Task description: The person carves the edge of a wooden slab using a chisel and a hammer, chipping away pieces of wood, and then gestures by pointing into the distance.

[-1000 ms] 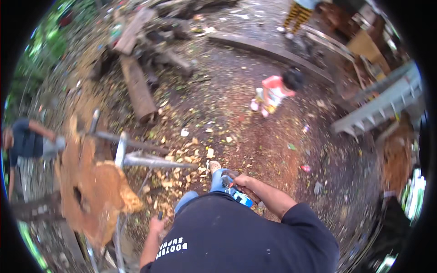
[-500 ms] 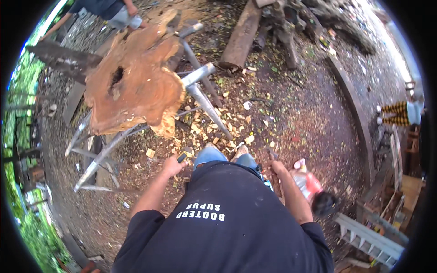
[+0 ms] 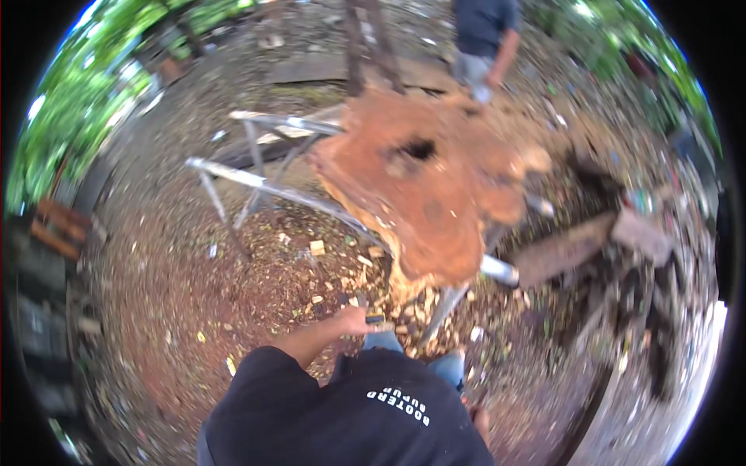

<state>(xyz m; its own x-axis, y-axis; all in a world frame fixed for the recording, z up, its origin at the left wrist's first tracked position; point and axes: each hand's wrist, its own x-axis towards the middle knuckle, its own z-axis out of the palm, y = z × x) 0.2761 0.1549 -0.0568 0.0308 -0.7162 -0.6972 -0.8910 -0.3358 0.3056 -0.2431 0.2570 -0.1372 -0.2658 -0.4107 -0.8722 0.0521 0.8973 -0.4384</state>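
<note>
A large slab of reddish-brown wood (image 3: 443,210), with an irregular outline and a dark hole, rests on a metal stand (image 3: 299,123) in front of me. My left hand (image 3: 350,319) is closed around a tool with a yellow-and-black handle (image 3: 376,319), just below the slab's near, chipped edge. The tool's exact kind is too blurred to tell. My right hand (image 3: 482,424) hangs low beside my right leg, partly hidden by my body. It seems closed on a dark, narrow tool (image 3: 477,404) whose far end I cannot make out.
Pale wood chips (image 3: 409,320) litter the ground below the slab. A person (image 3: 486,46) in a dark shirt stands beyond it. Cut logs (image 3: 563,250) lie to the right. Silvery stand legs (image 3: 443,314) stick out toward me.
My view has swung left, so the slab now sits nearer the middle, turned in the picture. My left hand appears closer to the slab's near edge; my right hand is lower and more hidden.
</note>
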